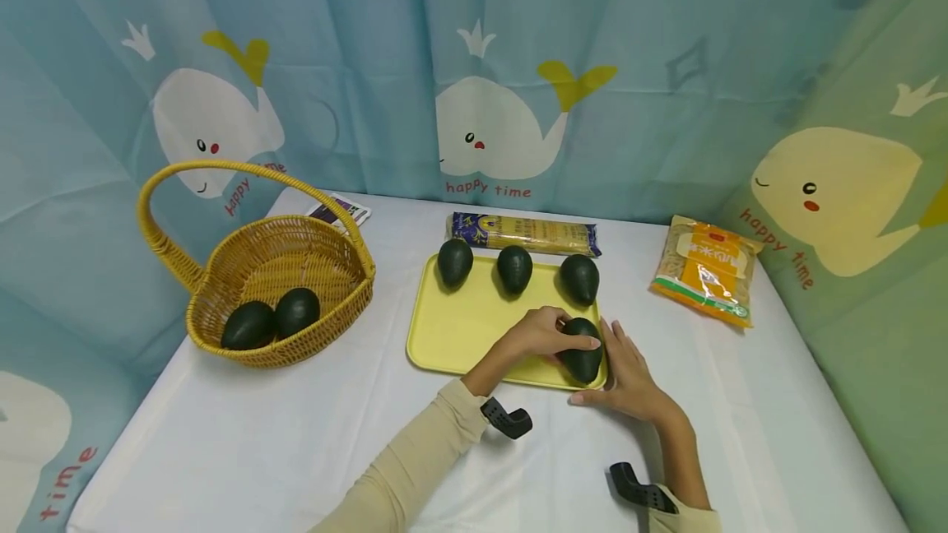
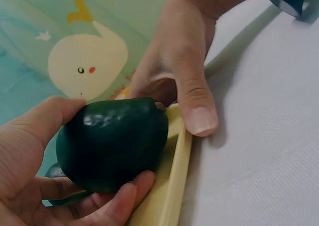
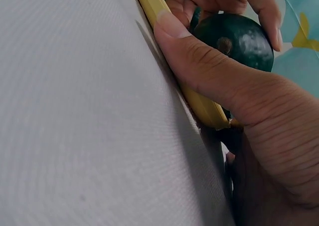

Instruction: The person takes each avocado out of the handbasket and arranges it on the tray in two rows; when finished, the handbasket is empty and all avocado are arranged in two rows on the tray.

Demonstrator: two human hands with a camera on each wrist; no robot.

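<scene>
My left hand [image 1: 544, 331] grips a dark green avocado [image 1: 582, 360] from its left side, thumb across the top and fingers around the far side. That avocado sits over the near right corner of a yellow tray [image 1: 462, 327]. In the left wrist view the avocado [image 2: 112, 144] lies between thumb and fingers, stem end toward the tray's corner. My right hand [image 1: 629, 373] spans that corner, thumb along the front rim and straight fingers along the right side. The right wrist view has its thumb [image 3: 199, 52] against the tray rim [image 3: 207, 109]. Three more avocados [image 1: 514, 271] line the tray's back.
At the left stands a yellow wicker basket [image 1: 344, 311] with a tall handle, holding two avocados [image 1: 298, 312]. Behind the tray lies a pack of noodles [image 1: 529, 234]. An orange bag [image 1: 707, 270] is at the right, and a purple-and-white packet [image 1: 342, 210] sits behind the basket.
</scene>
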